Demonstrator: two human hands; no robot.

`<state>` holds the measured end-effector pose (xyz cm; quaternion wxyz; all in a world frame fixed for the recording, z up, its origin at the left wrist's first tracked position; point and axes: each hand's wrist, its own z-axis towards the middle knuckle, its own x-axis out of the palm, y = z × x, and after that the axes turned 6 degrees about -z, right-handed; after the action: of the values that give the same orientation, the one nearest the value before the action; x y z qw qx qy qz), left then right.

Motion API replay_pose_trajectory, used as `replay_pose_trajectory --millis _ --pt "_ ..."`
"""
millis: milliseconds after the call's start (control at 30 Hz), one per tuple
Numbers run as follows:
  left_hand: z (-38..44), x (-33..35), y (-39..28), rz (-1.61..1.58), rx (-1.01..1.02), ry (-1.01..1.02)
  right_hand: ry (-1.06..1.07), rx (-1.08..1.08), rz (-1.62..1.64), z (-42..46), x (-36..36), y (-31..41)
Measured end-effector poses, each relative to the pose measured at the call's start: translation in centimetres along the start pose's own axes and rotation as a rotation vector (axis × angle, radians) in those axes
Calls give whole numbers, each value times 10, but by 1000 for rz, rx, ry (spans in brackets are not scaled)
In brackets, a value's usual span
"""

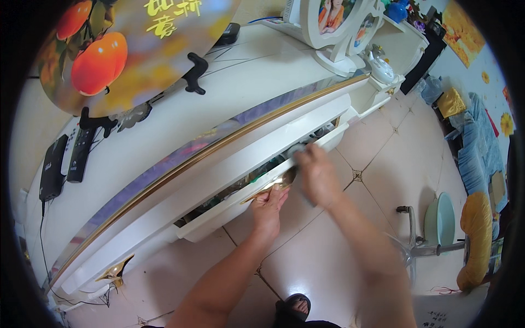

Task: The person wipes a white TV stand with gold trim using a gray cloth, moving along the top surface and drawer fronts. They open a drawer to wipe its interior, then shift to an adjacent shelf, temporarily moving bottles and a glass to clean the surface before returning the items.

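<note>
A long white drawer (pixel 242 215) stands partly pulled out from the white cabinet (pixel 229 162), showing dark and green items (pixel 264 169) in the gap. My left hand (pixel 268 209) grips the gold handle (pixel 262 191) on the drawer front. Motion blurs my right hand (pixel 320 176), which is at the drawer's front edge, right of the handle. Its fingers close around a grey cloth-like thing (pixel 296 150); the blur hides its exact shape. Most of the drawer's contents are hidden under the cabinet top.
On the cabinet top are a round persimmon picture (pixel 135 78) on black feet, a remote control (pixel 81 155), a black box (pixel 53 168) with a cable and a white photo frame (pixel 313 24). A teapot (pixel 381 69), a chair base (pixel 422 249) and a green basin (pixel 445 219) are at right.
</note>
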<state>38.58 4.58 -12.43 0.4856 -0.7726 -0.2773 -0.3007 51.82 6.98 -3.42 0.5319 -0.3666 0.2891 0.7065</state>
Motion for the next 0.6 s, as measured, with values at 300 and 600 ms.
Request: replay_pose_trajectory --millis 300,600 --pt "3 -3 6 -309 -66 -28 -3 -72 35 -9 7 68" --pt "22 -28 42 -611 -61 252 -72 -181 115 -12 13 119"
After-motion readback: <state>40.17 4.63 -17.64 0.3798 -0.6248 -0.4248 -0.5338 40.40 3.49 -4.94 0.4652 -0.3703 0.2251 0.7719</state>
